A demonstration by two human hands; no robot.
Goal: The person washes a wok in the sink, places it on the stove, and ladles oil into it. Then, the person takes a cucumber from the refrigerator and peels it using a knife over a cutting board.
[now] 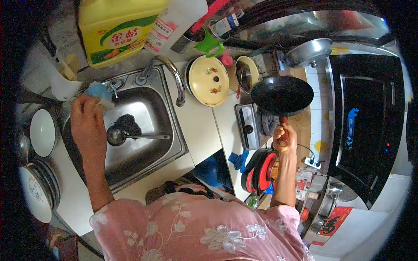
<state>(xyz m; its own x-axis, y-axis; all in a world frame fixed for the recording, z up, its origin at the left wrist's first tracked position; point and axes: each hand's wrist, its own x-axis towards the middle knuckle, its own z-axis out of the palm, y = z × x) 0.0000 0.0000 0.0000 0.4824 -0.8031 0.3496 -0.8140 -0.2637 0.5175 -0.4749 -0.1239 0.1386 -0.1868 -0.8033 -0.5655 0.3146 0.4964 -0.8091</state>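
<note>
Two hands are in view: the left hand (pixel 88 114) pinches one blue pad (pixel 98 92) at the fingertips, above the corner of the sink near the tap base, and the right hand (pixel 285 137) is closed around the brown handle (pixel 284 126) of one black pan (pixel 282 96), held over the stove side of the counter (pixel 201 128). One sink (pixel 150 114) contains one ladle (pixel 116 135) and one dark clump (pixel 127 124), touching; the clump's material cannot be determined. One curved faucet (pixel 177 83) stands at the rim. One cream lid (pixel 208 80) with a single knob lies beyond it, largely hiding the vessel underneath. One yellow jug (pixel 119 32) and one white bottle (pixel 167 28) are cut off at the top. The plates (pixel 37 193) at far left overlap, preventing a sure count. Whether the pan touches the burner is hidden; the pad's pale lower edge is blurred.
</note>
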